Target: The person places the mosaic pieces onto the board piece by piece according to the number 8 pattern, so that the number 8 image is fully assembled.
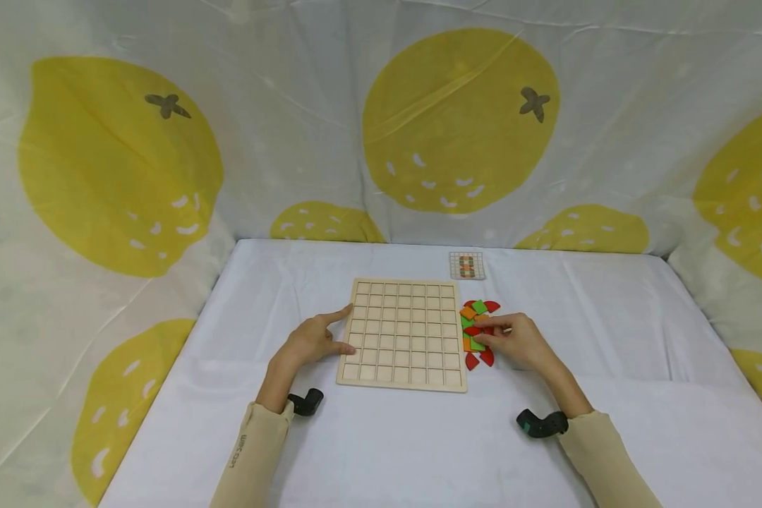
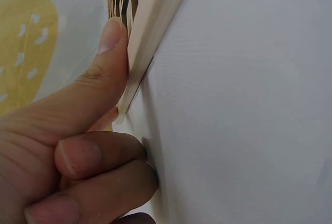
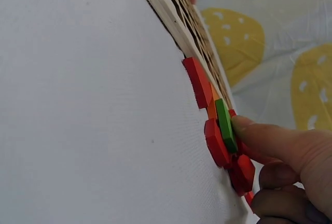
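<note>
A square wooden grid board [image 1: 401, 388] lies on the white cloth in the middle of the table. At its left side, my left hand [image 1: 311, 340] touches the frame, thumb tip on the rim and forefinger spread farther up the edge; its other fingers are curled under in the left wrist view. Against the board's right side lies a small pile of flat wooden pieces: red rounded ones [image 1: 487, 358], green squares [image 1: 479, 307] and orange ones [image 1: 468, 312]. Over that pile, my right hand [image 1: 514, 340] pinches a red piece [image 1: 472, 330] between thumb and forefinger; the fingers partly hide it.
A small pattern card [image 1: 466, 266] with a printed grid lies behind the board, toward the back right. A white cloth with yellow lemons [image 1: 460, 120] hangs behind and at the sides of the table. Black wrist mounts [image 1: 542, 423] sit at both sleeves.
</note>
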Motion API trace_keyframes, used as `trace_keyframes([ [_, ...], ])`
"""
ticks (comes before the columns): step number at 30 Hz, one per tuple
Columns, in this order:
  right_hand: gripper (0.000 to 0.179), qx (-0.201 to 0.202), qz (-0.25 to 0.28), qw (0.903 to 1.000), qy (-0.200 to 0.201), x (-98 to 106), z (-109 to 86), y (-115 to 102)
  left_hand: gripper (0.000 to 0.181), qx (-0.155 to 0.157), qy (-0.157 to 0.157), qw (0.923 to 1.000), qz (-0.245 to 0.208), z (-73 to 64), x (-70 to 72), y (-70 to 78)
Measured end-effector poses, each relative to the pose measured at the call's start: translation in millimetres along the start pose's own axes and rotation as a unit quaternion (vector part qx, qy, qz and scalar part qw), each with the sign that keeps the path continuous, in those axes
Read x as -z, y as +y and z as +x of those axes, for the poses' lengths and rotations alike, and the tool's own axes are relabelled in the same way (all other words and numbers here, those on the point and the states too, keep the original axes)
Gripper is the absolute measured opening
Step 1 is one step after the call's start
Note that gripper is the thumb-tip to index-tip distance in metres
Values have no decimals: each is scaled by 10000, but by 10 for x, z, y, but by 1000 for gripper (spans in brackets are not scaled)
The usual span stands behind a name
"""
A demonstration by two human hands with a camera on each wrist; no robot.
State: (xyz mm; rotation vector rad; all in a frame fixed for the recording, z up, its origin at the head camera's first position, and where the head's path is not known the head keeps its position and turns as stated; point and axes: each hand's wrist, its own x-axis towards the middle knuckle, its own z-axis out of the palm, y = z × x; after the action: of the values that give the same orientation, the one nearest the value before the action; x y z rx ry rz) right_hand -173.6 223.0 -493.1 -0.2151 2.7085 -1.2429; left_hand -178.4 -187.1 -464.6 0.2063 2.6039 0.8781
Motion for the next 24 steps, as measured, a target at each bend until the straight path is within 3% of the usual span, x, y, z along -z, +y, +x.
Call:
trace_keyframes([
  [8, 28, -28, 149, 9994, 307, -50, 4, -6, 96, -23, 25, 10000, -80, 5, -5, -14],
  [18, 23, -140, 241, 9994, 216, -91, 31, -13, 96, -66, 50, 9999, -58, 16, -13, -61],
  [24, 24, 35, 369, 9986, 373, -119, 64, -63, 96, -60, 51, 9999, -154, 33, -18, -47],
])
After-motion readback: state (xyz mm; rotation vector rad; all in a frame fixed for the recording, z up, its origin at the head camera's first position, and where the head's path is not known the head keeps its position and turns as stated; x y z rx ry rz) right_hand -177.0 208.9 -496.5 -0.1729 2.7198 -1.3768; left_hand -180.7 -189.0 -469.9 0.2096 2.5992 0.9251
